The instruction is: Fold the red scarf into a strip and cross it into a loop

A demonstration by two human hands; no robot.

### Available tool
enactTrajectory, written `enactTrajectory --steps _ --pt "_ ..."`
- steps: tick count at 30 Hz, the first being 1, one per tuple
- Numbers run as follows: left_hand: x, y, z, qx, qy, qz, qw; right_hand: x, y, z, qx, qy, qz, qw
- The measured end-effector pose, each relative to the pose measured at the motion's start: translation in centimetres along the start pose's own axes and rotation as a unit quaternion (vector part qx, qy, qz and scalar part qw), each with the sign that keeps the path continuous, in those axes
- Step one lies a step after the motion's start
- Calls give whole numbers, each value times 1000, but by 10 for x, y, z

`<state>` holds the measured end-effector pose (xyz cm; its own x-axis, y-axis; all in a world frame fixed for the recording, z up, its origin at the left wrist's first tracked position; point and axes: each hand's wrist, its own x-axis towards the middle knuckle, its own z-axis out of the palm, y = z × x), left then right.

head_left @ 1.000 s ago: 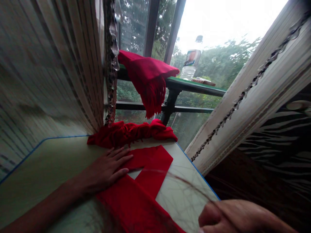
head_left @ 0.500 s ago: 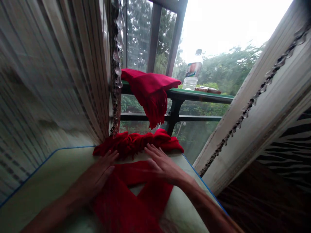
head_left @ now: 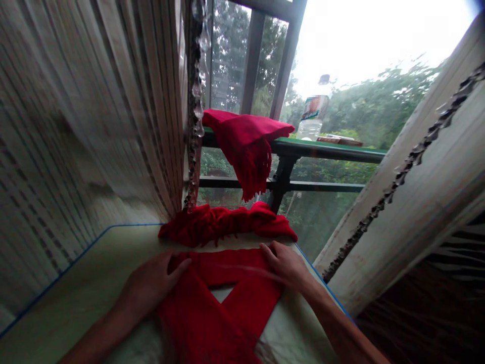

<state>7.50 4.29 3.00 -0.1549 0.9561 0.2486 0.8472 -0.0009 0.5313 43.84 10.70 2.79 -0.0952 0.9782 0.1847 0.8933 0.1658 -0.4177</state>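
A red scarf lies folded on the table in front of me, its two ends crossing over each other below a straight top band. At the band's left corner my left hand is closed on the cloth, thumb on top and fingers partly hidden. My right hand grips the right corner with curled fingers. Just beyond the band, a second red scarf with fringes sits bunched along the far edge of the table. The near part of the folded scarf runs out of the bottom of the view.
The pale table has a blue edge. Behind it, a red fringed cloth hangs over a green window rail, beside a plastic bottle. Curtains with bead trim, a striped one and a pale one, frame both sides.
Both hands, spread flat above the scarf before, have come down and back to the band's corners and closed on them. The view has shifted slightly left.
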Motion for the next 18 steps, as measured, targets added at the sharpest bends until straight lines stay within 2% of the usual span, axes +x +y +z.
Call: enactTrajectory --steps 6,9,12,18 --pt "6 9 -9 -151 -59 -45 986 5 -2 5 48 7 -8 999" --pt "7 10 -11 -168 -32 -36 985 8 -3 3 81 13 -26 996" --pt "5 12 -12 -174 -3 -17 985 7 -3 0 99 20 -41 994" --pt "3 13 -18 -79 -43 -6 996 7 0 3 84 19 -51 995"
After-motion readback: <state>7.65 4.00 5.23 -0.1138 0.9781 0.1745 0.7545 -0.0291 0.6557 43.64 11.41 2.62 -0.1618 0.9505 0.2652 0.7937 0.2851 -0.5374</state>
